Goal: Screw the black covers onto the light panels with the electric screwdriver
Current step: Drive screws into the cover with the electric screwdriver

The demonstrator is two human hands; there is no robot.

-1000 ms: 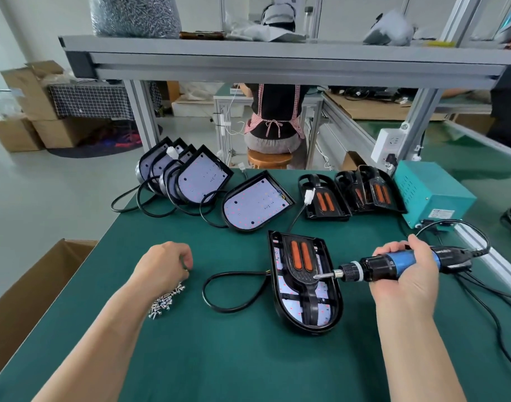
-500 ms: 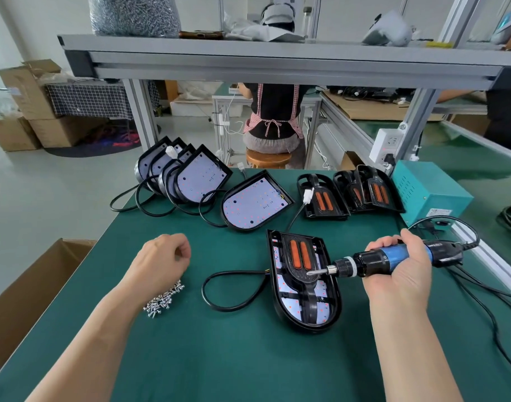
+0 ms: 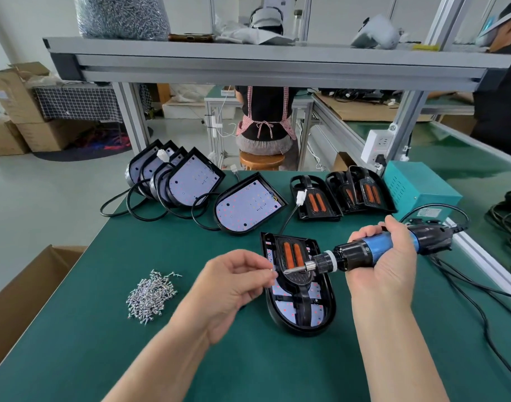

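A light panel [image 3: 299,313] lies on the green table in front of me, with a black cover [image 3: 295,265] bearing two orange strips on top of it. My right hand [image 3: 384,262] grips the blue and black electric screwdriver [image 3: 373,250], held sideways with its bit [image 3: 295,269] pointing left over the cover. My left hand [image 3: 234,285] pinches a small silver screw [image 3: 273,271] just left of the bit tip. A heap of silver screws [image 3: 151,295] lies on the table to the left.
An uncovered panel [image 3: 248,208] and a stack of several more [image 3: 176,175] with black cables sit at the back left. Spare covers [image 3: 344,195] and a teal power box [image 3: 419,188] stand at the back right. Cables trail along the right edge. A cardboard box [image 3: 22,297] stands left of the table.
My left hand has left the screw heap and come right to the bit with a screw pinched in it. The screwdriver has shifted slightly left and up.
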